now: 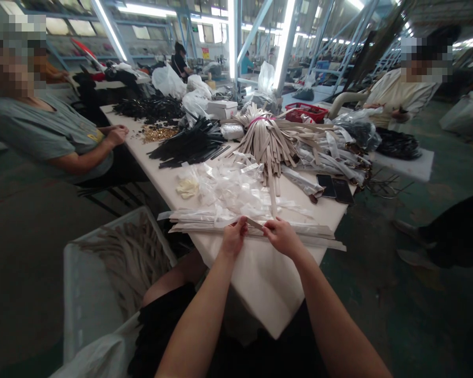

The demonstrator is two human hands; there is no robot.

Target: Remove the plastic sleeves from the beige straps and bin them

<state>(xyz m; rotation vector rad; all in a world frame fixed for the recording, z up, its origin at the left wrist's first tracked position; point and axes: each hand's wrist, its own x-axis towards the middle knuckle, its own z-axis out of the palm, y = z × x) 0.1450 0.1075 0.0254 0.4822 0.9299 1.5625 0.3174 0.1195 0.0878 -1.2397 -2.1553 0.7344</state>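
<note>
Between my two hands a beige strap (254,224) is stretched over the near end of the table. My left hand (234,237) pinches one part of it with thumb and fingers. My right hand (280,236) pinches the strap a short way to the right. Under and just behind my hands lie long pale strips (197,220) in clear wrapping, side by side across the table. Farther back is a heap of crumpled clear plastic (228,186). Past it, a large bundle of beige straps (266,139) is tied with a pink band.
Black strips (193,142) and gold pieces (157,133) lie at the back left of the table (268,294). Two dark flat objects (335,188) rest near its right edge. A white bin (73,283) of beige straps stands at my left. People sit left and stand right.
</note>
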